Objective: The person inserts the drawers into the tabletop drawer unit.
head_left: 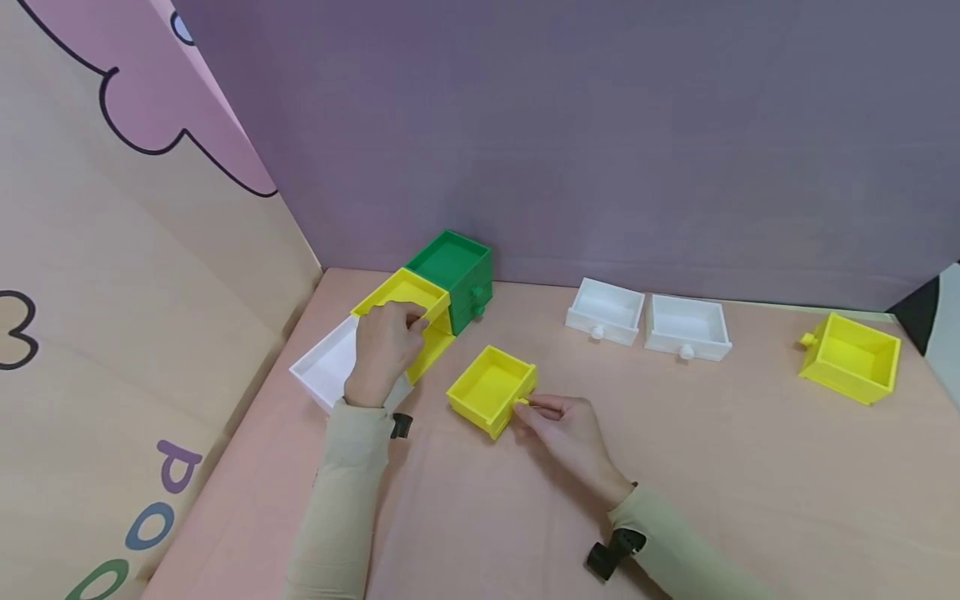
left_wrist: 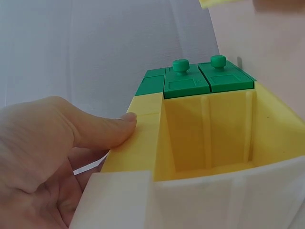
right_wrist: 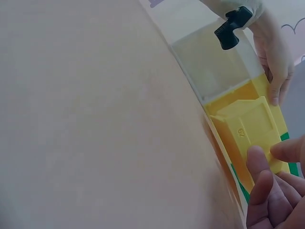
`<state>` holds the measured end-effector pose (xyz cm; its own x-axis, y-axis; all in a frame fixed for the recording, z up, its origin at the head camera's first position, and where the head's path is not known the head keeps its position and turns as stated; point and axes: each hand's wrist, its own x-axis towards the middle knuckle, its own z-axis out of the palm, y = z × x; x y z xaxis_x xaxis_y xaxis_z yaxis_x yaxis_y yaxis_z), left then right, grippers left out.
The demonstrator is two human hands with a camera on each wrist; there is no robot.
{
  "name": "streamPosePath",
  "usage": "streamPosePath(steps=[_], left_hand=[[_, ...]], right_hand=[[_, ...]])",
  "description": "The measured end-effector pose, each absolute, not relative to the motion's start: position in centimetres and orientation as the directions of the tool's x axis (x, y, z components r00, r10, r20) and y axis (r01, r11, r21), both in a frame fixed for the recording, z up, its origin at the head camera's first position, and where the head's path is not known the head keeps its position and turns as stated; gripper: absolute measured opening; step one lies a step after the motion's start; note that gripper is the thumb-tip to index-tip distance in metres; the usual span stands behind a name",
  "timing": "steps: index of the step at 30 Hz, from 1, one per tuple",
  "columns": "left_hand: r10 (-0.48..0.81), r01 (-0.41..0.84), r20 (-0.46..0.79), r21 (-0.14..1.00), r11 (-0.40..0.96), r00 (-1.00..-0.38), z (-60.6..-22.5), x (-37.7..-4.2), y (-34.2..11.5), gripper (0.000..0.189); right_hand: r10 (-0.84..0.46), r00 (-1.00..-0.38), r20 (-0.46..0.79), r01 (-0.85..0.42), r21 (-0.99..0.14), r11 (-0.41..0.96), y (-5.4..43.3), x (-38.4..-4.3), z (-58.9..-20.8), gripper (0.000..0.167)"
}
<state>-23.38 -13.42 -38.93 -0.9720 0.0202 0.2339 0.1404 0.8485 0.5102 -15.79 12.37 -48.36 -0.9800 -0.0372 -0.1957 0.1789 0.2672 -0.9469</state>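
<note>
Pinching the drawer's (head_left: pixel 491 390) knob, the right hand (head_left: pixel 570 433) risks tilting and jamming it unless the left hand (head_left: pixel 386 346), gripping the yellow case (head_left: pixel 405 293), steadies it.

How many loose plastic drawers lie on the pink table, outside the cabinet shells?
4: a yellow plastic drawer whose knob the right hand pinches, two white plastic drawers near the back wall, another yellow drawer far right. None seems hidden.
</note>
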Motion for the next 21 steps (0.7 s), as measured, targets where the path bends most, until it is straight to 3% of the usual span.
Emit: streamPosePath(steps=[21], left_hand=[[-0.003, 0.098, 0.189, 0.52, 0.848, -0.982, -38.9, -23.5, -13.3, 0.024]], right_hand=[[-0.054, -0.982, -0.181, 0.169, -0.969, 0.183, 7.4, -18.7, -48.8, 0.035]])
